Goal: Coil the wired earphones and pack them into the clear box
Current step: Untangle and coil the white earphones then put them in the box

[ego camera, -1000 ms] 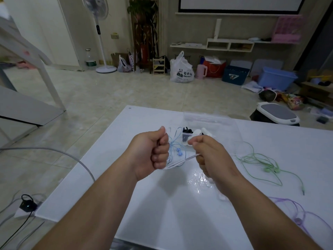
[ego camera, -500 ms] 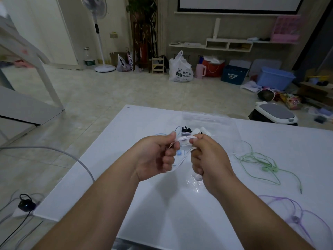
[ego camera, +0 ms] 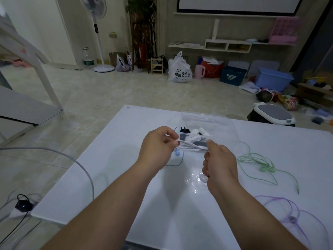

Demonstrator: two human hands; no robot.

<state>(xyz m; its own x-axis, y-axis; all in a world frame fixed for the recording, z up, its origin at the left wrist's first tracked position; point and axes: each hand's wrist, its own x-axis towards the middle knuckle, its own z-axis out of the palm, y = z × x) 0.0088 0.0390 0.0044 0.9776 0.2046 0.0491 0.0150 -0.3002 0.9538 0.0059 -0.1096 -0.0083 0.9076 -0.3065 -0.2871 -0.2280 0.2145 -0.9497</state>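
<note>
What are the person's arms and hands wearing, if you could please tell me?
Nothing visible: the left hand and right hand are ungloved, with no rings showing. The left forearm and right forearm are bare to the frame edge, with no sleeves, watch or bracelet.

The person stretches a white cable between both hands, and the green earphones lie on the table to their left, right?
Not quite. The head view shows the green earphones on the table to the person's right, not left. The white cable is indeed stretched between the left hand and the right hand.
</note>
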